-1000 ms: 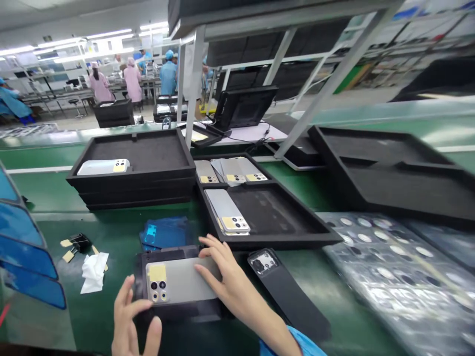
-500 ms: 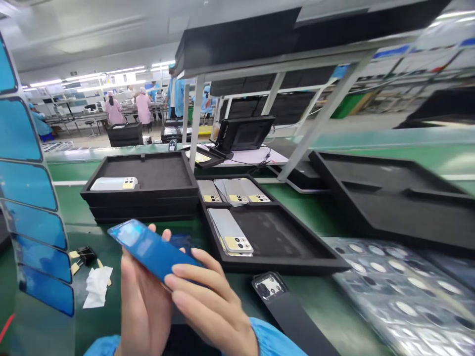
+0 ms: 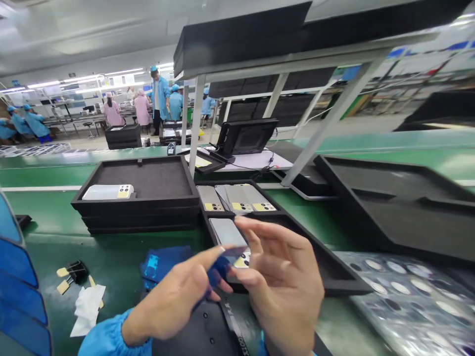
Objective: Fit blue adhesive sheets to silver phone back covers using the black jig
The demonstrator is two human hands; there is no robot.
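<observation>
My left hand (image 3: 174,296) is closed on a thin, glossy, blue phone-sized panel (image 3: 220,267), seen nearly edge-on, thumb above and fingertips below. My right hand (image 3: 284,277) is at the panel's right end with fingers curved and apart; its thumb tip is at the edge, but whether it touches I cannot tell. Beneath the hands lies a black plate (image 3: 204,329) with small holes and pale lettering. Blue film pieces (image 3: 166,262) lie on the bench behind my left hand. A silver phone back (image 3: 226,232) in a black tray (image 3: 345,284) is partly hidden by my right hand.
Stacked black trays (image 3: 137,212) stand at left, a silver phone back (image 3: 107,192) on top. A binder clip (image 3: 77,271) and crumpled tissue (image 3: 87,309) lie nearer. Blue film sheets (image 3: 18,277) hang at left. Clear plastic blister trays (image 3: 404,306) and a rack post (image 3: 334,118) are right.
The panel has swung from showing its broad blue face to nearly edge-on and shifted right. My right hand has moved right and opened away from it. The view has turned slightly.
</observation>
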